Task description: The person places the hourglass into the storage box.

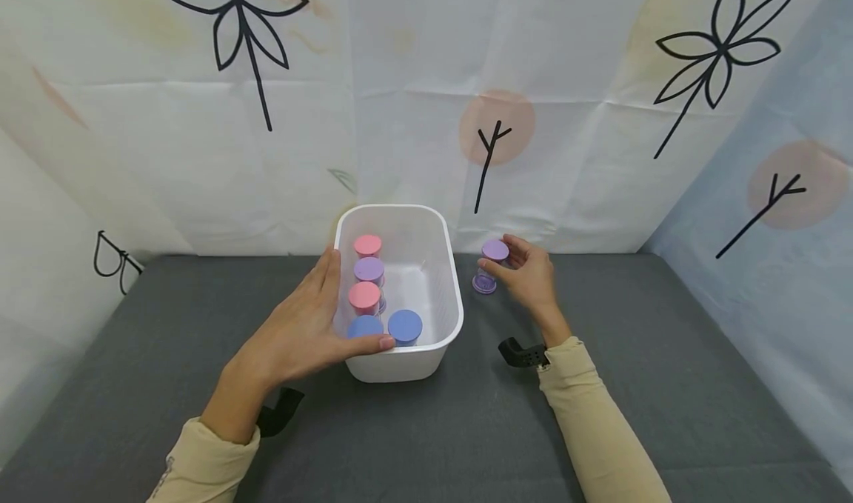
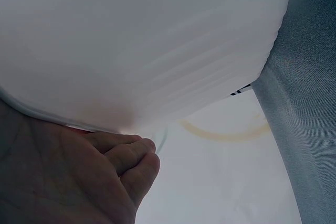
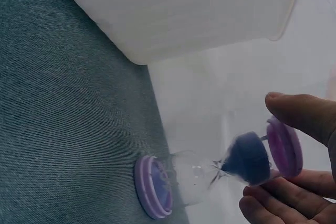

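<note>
A small hourglass point(image 3: 197, 174) with purple caps is pinched near its upper cap between the thumb and fingers of my right hand point(image 1: 529, 270). Dark bluish sand fills its upper bulb, and its lower cap point(image 1: 484, 282) is close at the grey tabletop. Just left of it stands a white plastic bin point(image 1: 429, 244). My left hand point(image 1: 300, 329) rests along the bin's left side with long, extended fingers, the thumb over the front rim. In the left wrist view the fingers point(image 2: 139, 166) lie against the bin's outer wall.
Inside the bin, several hourglasses stand on end: pink-capped point(image 1: 367, 246) and purple-capped point(image 1: 369, 270) ones along the left wall, blue-capped point(image 1: 405, 327) ones at the front. A patterned cloth backdrop point(image 1: 400, 118) rises behind the grey tabletop point(image 1: 433, 444).
</note>
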Action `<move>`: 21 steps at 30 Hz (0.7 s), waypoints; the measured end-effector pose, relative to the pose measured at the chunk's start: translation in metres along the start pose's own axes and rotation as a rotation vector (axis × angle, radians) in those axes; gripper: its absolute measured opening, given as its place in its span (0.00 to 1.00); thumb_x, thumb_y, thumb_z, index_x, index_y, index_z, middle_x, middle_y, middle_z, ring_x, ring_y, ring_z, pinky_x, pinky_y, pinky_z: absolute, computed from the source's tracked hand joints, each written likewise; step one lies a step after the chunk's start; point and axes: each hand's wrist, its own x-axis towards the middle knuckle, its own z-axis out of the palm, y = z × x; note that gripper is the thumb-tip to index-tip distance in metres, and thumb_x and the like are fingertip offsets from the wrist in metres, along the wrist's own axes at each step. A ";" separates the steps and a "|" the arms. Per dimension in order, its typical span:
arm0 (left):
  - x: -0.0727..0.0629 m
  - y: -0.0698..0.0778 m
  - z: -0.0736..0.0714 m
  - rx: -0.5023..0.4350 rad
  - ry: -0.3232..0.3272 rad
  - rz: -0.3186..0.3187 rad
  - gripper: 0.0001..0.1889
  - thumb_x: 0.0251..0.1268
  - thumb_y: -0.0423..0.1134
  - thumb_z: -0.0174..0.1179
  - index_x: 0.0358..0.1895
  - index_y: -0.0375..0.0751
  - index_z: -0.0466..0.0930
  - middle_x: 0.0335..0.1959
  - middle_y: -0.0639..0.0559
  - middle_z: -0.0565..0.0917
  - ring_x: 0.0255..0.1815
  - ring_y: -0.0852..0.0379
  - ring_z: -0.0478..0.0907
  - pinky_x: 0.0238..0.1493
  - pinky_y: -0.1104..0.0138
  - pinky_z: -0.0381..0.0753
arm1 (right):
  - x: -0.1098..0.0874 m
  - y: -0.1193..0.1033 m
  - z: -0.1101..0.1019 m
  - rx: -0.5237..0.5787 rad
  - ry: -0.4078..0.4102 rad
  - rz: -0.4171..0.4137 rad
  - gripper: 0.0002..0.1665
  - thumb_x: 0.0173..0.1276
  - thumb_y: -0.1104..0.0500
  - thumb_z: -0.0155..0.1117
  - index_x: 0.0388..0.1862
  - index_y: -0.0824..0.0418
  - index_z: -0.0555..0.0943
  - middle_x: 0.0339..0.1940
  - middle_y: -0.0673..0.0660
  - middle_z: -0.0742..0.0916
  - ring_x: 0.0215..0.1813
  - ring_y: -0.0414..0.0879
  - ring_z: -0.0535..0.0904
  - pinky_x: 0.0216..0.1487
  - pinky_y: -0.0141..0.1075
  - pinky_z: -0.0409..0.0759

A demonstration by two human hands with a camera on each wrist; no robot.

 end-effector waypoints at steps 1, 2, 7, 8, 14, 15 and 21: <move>0.000 0.000 0.000 0.002 -0.002 -0.001 0.74 0.45 0.83 0.61 0.81 0.47 0.22 0.84 0.51 0.32 0.83 0.46 0.41 0.74 0.42 0.57 | 0.000 0.000 0.001 -0.006 0.000 -0.003 0.41 0.61 0.63 0.78 0.70 0.74 0.71 0.67 0.69 0.79 0.68 0.59 0.77 0.66 0.43 0.75; 0.000 0.000 0.000 0.003 -0.003 -0.002 0.74 0.45 0.83 0.61 0.81 0.47 0.22 0.84 0.51 0.32 0.83 0.46 0.41 0.74 0.42 0.57 | 0.000 0.000 0.002 -0.010 0.002 -0.009 0.40 0.62 0.63 0.77 0.70 0.75 0.72 0.66 0.70 0.79 0.67 0.60 0.77 0.65 0.44 0.76; 0.000 0.000 0.000 0.006 0.004 0.007 0.74 0.45 0.83 0.61 0.81 0.47 0.22 0.84 0.51 0.32 0.83 0.46 0.41 0.74 0.42 0.57 | -0.001 -0.001 0.003 -0.046 0.019 -0.022 0.36 0.63 0.64 0.76 0.68 0.73 0.75 0.62 0.70 0.82 0.61 0.60 0.81 0.61 0.47 0.79; 0.000 0.000 0.000 0.006 0.007 0.010 0.74 0.45 0.82 0.61 0.81 0.47 0.22 0.84 0.51 0.33 0.83 0.46 0.41 0.74 0.42 0.57 | -0.001 -0.002 0.003 -0.050 0.021 -0.019 0.35 0.63 0.64 0.76 0.67 0.73 0.75 0.61 0.70 0.82 0.60 0.60 0.82 0.60 0.47 0.80; 0.000 0.000 0.000 -0.003 0.006 0.011 0.74 0.46 0.82 0.61 0.81 0.46 0.23 0.84 0.51 0.33 0.83 0.46 0.41 0.75 0.43 0.57 | -0.002 -0.007 -0.002 -0.092 0.025 -0.003 0.35 0.60 0.63 0.78 0.65 0.72 0.77 0.56 0.70 0.85 0.56 0.59 0.85 0.52 0.34 0.83; 0.000 0.000 0.000 -0.005 0.005 0.010 0.74 0.46 0.82 0.62 0.81 0.46 0.23 0.84 0.51 0.32 0.83 0.46 0.41 0.75 0.43 0.57 | -0.003 -0.009 -0.004 -0.101 0.025 -0.002 0.35 0.60 0.63 0.79 0.65 0.72 0.78 0.55 0.69 0.86 0.55 0.59 0.85 0.51 0.32 0.83; 0.000 0.000 0.000 -0.001 0.007 0.014 0.74 0.46 0.82 0.61 0.81 0.47 0.23 0.84 0.51 0.33 0.83 0.47 0.42 0.75 0.43 0.57 | -0.009 -0.039 -0.019 -0.041 0.024 -0.030 0.33 0.59 0.66 0.78 0.63 0.73 0.79 0.54 0.70 0.86 0.54 0.57 0.85 0.46 0.22 0.80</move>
